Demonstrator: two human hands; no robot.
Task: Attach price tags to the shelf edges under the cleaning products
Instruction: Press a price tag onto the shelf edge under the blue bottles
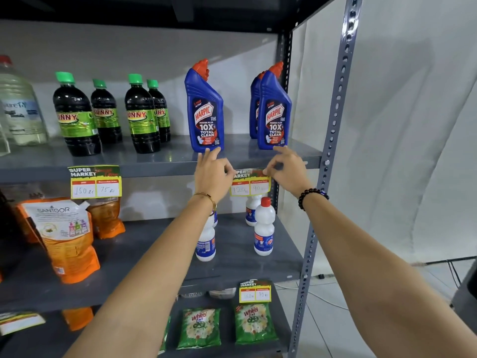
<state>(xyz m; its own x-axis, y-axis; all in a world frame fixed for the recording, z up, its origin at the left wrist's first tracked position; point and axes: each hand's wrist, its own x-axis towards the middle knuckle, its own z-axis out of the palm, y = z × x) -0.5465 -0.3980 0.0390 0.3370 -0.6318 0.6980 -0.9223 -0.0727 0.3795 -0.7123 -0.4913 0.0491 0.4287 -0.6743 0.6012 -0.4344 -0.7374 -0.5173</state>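
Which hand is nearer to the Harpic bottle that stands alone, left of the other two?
The left hand. Its fingertips reach the base of the lone Harpic bottle, while the right hand is further right, under the front bottle of the pair.

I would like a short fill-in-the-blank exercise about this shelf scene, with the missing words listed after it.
1. Both hands, left hand and right hand, press a price tag against the shelf edge under the blue ____ bottles.
2. The dark Sunny bottles have ____ caps.
3. The tag already hanging below the Sunny bottles shows 150 and ____.
4. The right wrist wears a bracelet of dark ____.

Missing words: Harpic; green; 75; beads
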